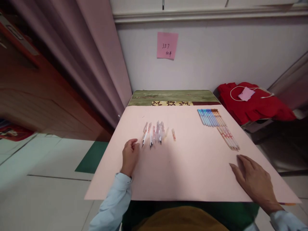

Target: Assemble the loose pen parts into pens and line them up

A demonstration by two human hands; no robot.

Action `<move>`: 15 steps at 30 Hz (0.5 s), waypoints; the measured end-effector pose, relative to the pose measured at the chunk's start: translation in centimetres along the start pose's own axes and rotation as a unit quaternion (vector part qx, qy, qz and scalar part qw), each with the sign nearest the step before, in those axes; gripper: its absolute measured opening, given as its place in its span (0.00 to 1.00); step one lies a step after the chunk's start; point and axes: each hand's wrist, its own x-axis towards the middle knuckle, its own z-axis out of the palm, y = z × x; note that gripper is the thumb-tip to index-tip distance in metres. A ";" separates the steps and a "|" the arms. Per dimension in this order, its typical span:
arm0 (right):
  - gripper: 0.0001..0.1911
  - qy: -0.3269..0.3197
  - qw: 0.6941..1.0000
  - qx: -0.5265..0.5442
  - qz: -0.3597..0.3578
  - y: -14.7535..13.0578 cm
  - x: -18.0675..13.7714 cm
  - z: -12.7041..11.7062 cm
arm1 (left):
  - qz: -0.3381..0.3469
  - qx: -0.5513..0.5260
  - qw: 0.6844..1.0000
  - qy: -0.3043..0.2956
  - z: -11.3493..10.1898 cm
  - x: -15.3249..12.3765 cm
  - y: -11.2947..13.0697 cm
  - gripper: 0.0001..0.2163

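A pink sheet [187, 173] covers a small table. My left hand [130, 155] rests on it with fingers curled loosely, just left of a cluster of several clear pens and caps [155, 133]; nothing shows in its grip. My right hand [253, 183] lies flat on the sheet near the right edge, fingers stretched out, holding nothing. Just beyond it lies a neat row of several pens [218, 126], with blue and orange ones at the far end and pale ones nearer my hand.
The table's green patterned top [172, 96] shows past the sheet, against a white wall with a pink sticky note [167, 45]. Red cloth with a white cable [252, 101] lies to the right. A curtain [96, 61] hangs at left, beside a wooden cabinet.
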 end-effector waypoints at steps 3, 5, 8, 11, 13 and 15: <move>0.31 0.002 1.000 0.001 -0.002 -0.2 0.0 -0.1 | 0.006 -0.011 1.000 0.024 0.2 -0.5 -0.8 0.14; 0.32 0.004 1.000 0.002 -0.003 -0.3 -0.1 -0.2 | 0.005 -0.018 0.999 0.032 0.2 -0.7 -0.9 0.14; 0.31 0.001 1.000 0.004 -0.002 -0.3 -0.1 -0.2 | 0.003 -0.011 0.999 0.038 0.4 -0.6 -0.8 0.14; 0.31 -0.005 1.000 0.002 -0.003 -0.1 -0.1 -0.1 | 0.010 0.001 0.999 0.042 0.6 -0.5 -0.6 0.13; 0.31 -0.009 1.000 0.000 -0.004 0.0 0.0 0.0 | 0.015 0.002 0.999 0.044 0.7 -0.5 -0.6 0.12; 0.32 -0.012 1.000 -0.002 -0.003 0.0 0.0 -0.1 | 0.015 -0.002 0.999 0.046 0.8 -0.5 -0.6 0.11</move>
